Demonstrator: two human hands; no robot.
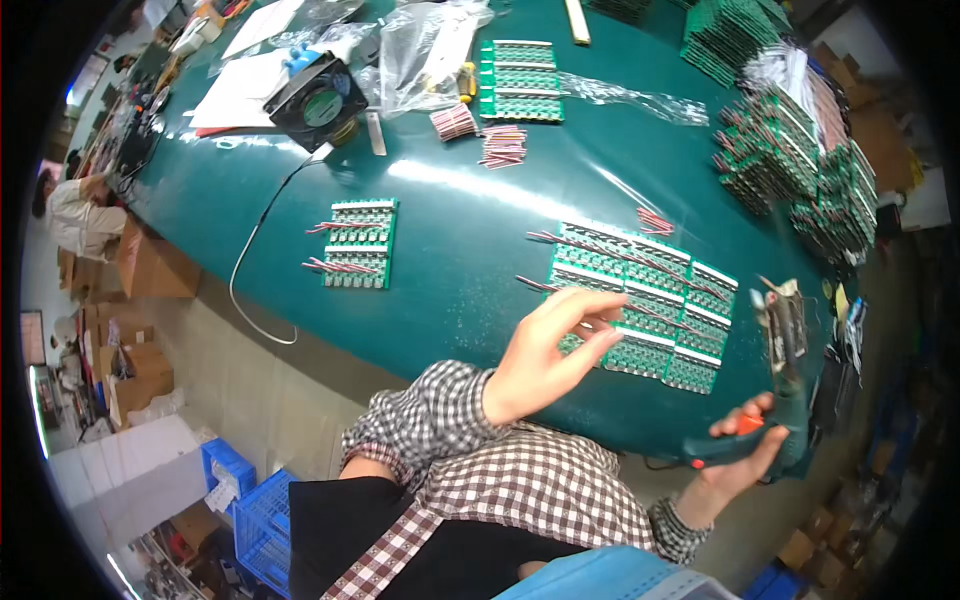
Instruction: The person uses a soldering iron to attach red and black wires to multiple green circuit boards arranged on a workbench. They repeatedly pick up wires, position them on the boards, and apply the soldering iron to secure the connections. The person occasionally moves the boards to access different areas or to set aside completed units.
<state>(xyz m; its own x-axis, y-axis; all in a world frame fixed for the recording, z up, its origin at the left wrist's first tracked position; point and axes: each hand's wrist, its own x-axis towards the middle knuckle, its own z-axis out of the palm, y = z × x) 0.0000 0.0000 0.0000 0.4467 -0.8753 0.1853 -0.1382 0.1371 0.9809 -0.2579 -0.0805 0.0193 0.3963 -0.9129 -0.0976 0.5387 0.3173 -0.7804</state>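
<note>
Gripping green tool; right fingers

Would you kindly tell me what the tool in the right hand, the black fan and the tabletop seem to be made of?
Tool: probably moulded plastic, smooth-looking, judging by its evenly dark green body.
Fan: likely matt black plastic by its dull frame, though painted metal is possible.
Tabletop: a smooth, semi-glossy green surface, perhaps rubber or vinyl, given the bright reflected streak.

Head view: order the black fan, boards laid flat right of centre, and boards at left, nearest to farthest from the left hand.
1. Flat boards, right of centre: partly hidden by the left hand.
2. Boards at left: left of it.
3. Black fan: upper left.
</note>
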